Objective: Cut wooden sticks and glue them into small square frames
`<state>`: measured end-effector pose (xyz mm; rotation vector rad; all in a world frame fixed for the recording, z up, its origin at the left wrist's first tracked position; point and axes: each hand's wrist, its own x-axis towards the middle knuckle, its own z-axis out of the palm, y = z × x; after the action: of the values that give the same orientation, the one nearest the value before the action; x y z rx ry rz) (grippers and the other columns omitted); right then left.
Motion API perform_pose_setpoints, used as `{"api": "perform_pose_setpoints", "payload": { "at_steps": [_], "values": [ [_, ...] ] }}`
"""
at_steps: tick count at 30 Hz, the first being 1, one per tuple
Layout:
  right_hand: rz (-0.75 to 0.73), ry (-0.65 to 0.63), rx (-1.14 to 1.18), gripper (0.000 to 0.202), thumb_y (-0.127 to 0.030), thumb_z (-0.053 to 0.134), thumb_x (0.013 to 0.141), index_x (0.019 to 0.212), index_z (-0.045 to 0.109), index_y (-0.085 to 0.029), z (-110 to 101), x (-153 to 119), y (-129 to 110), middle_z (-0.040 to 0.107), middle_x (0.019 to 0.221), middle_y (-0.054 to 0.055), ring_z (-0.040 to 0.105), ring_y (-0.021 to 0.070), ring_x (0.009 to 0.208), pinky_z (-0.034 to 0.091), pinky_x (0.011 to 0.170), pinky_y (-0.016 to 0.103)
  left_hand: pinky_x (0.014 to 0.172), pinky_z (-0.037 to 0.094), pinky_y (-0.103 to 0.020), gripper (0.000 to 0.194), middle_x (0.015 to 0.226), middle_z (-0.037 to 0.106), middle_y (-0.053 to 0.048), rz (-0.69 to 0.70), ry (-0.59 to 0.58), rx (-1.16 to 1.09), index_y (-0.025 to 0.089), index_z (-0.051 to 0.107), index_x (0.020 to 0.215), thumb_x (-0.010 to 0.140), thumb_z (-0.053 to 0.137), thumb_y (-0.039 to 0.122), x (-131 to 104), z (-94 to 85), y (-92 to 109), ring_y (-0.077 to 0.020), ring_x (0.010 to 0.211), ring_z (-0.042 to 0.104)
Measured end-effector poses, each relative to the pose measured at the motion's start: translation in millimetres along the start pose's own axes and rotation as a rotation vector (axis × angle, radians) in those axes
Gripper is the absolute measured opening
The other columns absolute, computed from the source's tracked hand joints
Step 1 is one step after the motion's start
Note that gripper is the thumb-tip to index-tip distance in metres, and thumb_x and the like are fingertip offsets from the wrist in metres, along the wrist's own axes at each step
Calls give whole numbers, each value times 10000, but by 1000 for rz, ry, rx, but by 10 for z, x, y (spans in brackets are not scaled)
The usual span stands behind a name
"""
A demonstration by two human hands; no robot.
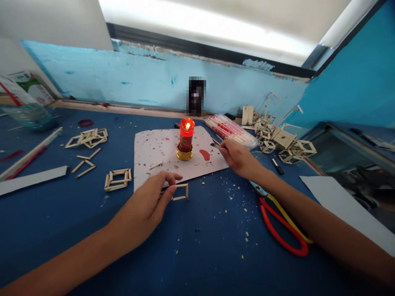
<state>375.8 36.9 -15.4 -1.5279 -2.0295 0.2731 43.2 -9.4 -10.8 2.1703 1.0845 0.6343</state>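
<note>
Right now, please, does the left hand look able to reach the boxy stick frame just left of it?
Probably yes: nothing visible stands between the left hand and the boxy stick frame, though that hand holds another stick piece, which may hinder grasping.

My bare left forearm (95, 244) slants up from the lower left of my view, and my bare left hand (152, 199) rests at its end with the back turned up, thumb and index finger (169, 176) pointing right and drawn toward each other in a pinch, the remaining fingers mostly hidden. My bare right forearm (311, 216) comes in from the lower right, carrying my bare right hand (239, 158) farther forward than the left, its fingers curled inward in a closed grip, both hands well apart
</note>
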Motion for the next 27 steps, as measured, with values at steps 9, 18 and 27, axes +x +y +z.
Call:
{"api": "perform_pose_setpoints", "payload": {
  "at_steps": [9,18,27],
  "values": [
    [142,-316,769,315,-510,640,1059,940,609,-220,-217,-536,-1156,417,690,-73,343,93,544,322,487,233,716,558,-234,200,787,753,8,-131,45,-738,216,680,939,1009,726,398,-108,-64,368,-140,772,700],
    [149,-306,929,179,-321,732,1020,1165,756,-220,26,-756,-1359,686,799,-18,476,99,602,358,550,241,672,504,-146,171,797,735,22,-295,-168,-1327,189,736,958,942,861,305,-137,71,304,-64,701,646],
    [115,-227,891,124,-271,863,899,849,810,-171,81,-784,-1314,616,654,-49,435,67,556,310,519,225,808,542,-275,362,915,741,-22,-390,-170,-1280,209,733,999,974,745,570,-201,158,337,-167,852,675]
  ]
}}
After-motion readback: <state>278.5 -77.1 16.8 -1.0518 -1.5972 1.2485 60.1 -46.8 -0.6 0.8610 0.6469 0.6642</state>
